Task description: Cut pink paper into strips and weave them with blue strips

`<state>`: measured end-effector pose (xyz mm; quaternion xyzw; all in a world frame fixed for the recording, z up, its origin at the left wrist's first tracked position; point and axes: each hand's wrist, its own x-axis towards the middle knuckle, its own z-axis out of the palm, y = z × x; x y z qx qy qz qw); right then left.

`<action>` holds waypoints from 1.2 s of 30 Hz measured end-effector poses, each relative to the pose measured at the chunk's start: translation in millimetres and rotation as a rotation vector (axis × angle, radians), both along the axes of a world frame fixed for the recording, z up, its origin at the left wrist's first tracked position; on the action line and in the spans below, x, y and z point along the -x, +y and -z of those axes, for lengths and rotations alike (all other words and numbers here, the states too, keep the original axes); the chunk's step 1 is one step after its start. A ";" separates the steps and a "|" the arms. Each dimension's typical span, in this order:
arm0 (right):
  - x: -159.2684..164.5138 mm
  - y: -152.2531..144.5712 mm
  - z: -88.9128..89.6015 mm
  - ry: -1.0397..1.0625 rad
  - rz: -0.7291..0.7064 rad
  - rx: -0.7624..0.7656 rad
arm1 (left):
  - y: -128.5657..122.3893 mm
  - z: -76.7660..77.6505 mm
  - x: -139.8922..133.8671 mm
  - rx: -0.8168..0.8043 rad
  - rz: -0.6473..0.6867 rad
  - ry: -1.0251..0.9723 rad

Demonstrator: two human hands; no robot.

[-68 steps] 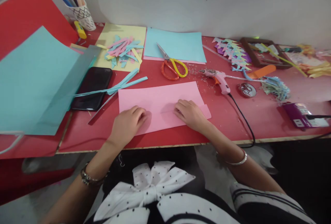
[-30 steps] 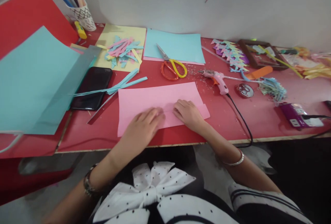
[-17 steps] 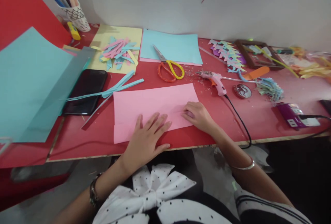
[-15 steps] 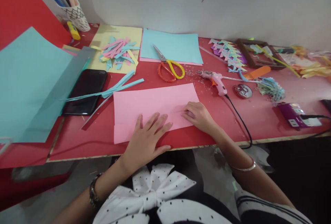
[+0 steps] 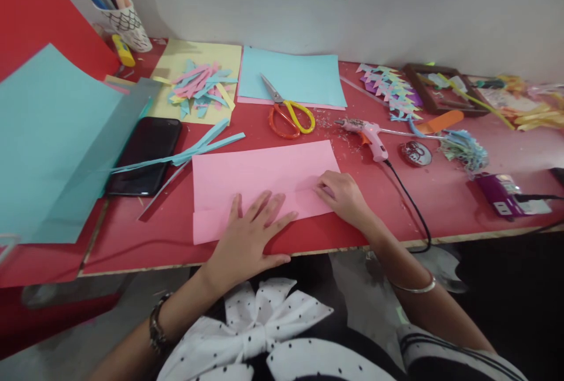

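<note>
Where the pink sheet [image 5: 259, 169] lies: on the red tabletop [image 5: 383, 211], directly before the person, close to the front edge, beneath parts of both hands.
Sheet's long axis: left to right across the person's front; right end slightly farther from the body.
Folded flap [image 5: 206, 228]: along the near long side, its crease roughly parallel to that axis.
Left hand [image 5: 247, 240]: palm down, fingers spread, fingertips over the near side of the sheet; grasping nothing. Thumb off the paper, toward the table's front edge.
Right hand [image 5: 346, 196]: fingers curled, touching the sheet's right end at the crease. Cannot tell whether paper is pinched inside.
Nearer hand: neither, as both touch. Right hand is at the right short end, left hand about mid-length; the crease runs between them, and the far half extends beyond both.
Scissors [image 5: 283, 101]: beyond the far edge, handles toward the sheet, blades over a light blue sheet [image 5: 308, 76].
Pink glue gun [image 5: 370, 134]: right of the sheet, apart from it.
Black phone [image 5: 150, 140]: to the left, blue paper strips [image 5: 180, 158] across it.
</note>
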<state>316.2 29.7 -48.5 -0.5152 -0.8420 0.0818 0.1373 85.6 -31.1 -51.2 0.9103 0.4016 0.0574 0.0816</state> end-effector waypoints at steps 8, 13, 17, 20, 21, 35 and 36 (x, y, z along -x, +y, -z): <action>2.6 2.0 -2.1 -0.115 0.024 0.031 | 4.7 -1.9 2.4 0.022 0.042 0.011; 3.9 2.8 -3.8 -0.133 0.046 0.040 | 8.5 -3.3 3.7 0.059 0.053 0.026; 5.2 2.0 -6.5 -0.157 0.059 0.041 | 9.4 -3.5 4.5 0.068 0.055 0.007; 5.5 1.7 -7.8 -0.179 0.071 0.046 | 9.1 -4.1 8.1 0.059 0.057 0.012; 5.3 1.6 -7.8 -0.181 0.072 0.045 | 8.7 -4.1 10.7 0.056 0.058 0.019; 3.9 1.8 -4.1 -0.163 0.063 0.017 | -9.2 10.6 80.0 -0.103 0.029 0.032; 3.9 1.7 -4.1 -0.165 0.064 0.016 | -9.4 10.9 84.4 -0.120 0.037 0.028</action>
